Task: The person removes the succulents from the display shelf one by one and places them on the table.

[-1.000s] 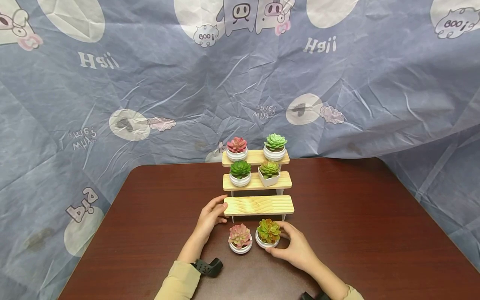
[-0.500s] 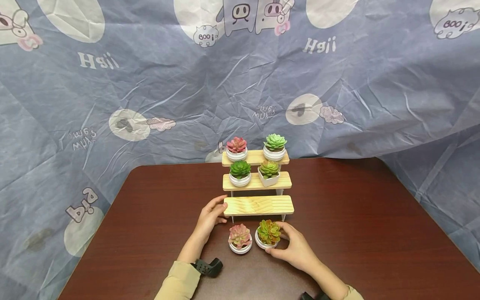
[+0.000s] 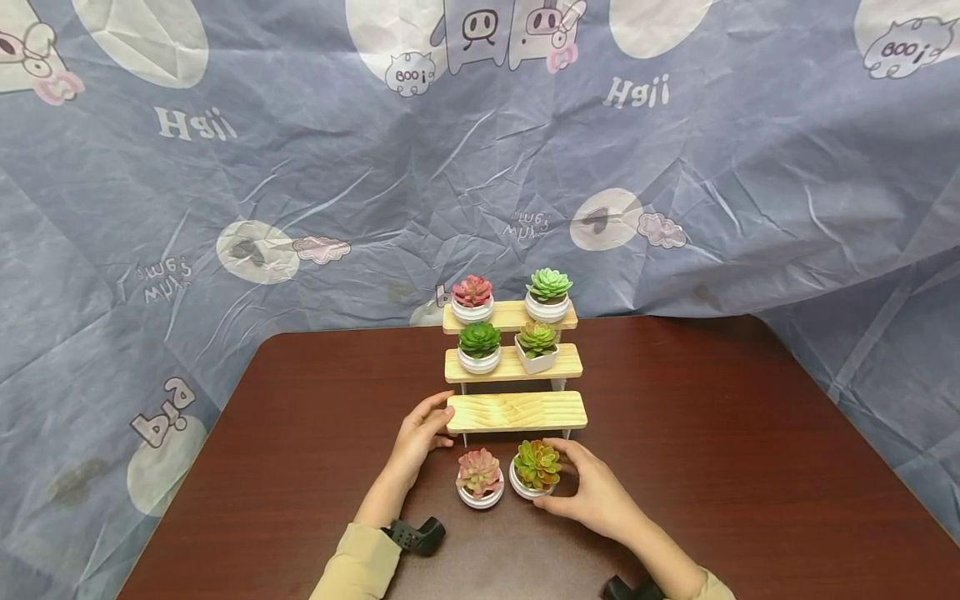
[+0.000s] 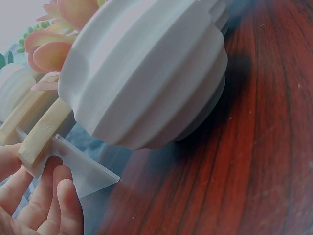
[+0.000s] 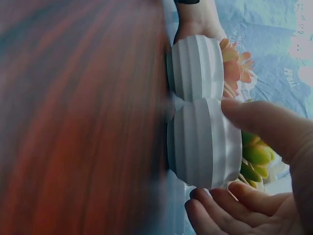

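My left hand (image 3: 414, 435) grips the left end of the lowest wooden board of a three-tier plant stand (image 3: 517, 411). In the left wrist view, its fingers (image 4: 71, 205) curl under that board by the clear support. Across from it, my right hand (image 3: 596, 492) holds a potted succulent with yellow-green, red-tinged leaves (image 3: 537, 464). The right wrist view shows the thumb (image 5: 264, 120) at the rim of its white ribbed pot (image 5: 200, 142) and the fingertips against the opposite side. Just left of it, a pink potted succulent (image 3: 480, 477) stands upright on the table.
Red (image 3: 472, 292) and light-green (image 3: 549, 286) potted succulents stand on the top tier. The middle tier bears a dark-green one (image 3: 480, 340) and one in a square pot (image 3: 537, 342). Behind the brown table (image 3: 712, 433) hangs a blue patterned cloth (image 3: 420, 167).
My right fingers have shifted slightly farther around the back of the yellow-green succulent, whose pot has barely moved. The left hand keeps its place on the stand.
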A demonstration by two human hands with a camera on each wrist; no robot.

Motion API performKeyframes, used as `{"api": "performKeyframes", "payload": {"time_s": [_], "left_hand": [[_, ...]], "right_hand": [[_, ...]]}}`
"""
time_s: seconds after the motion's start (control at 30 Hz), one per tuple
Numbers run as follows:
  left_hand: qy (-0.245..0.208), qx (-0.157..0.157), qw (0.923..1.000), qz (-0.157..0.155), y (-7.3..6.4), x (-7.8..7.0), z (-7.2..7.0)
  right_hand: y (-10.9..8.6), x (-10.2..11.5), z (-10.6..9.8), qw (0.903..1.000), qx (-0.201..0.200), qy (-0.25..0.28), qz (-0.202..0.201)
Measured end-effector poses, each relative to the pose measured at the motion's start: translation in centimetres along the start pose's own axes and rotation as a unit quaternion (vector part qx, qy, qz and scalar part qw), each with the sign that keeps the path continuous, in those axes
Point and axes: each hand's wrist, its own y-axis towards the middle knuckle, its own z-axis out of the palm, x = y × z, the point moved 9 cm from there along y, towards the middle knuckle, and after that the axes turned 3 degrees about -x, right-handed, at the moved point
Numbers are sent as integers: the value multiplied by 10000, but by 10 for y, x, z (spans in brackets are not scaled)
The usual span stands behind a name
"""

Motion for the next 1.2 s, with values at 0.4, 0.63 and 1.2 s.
{"api": "performKeyframes", "payload": {"time_s": [0.4, 0.63, 1.2], "left_hand": [[-11, -178, 9998, 71, 6, 12, -5], [-43, -69, 10000, -28, 4, 9, -3], [-3, 89, 10000, -1, -8, -14, 4]], "right_hand": [[6, 9, -13, 9997, -143, -139, -154], [14, 23, -30, 9952, -875, 83, -428], [29, 74, -61, 9818, -1769, 348, -596]]}}
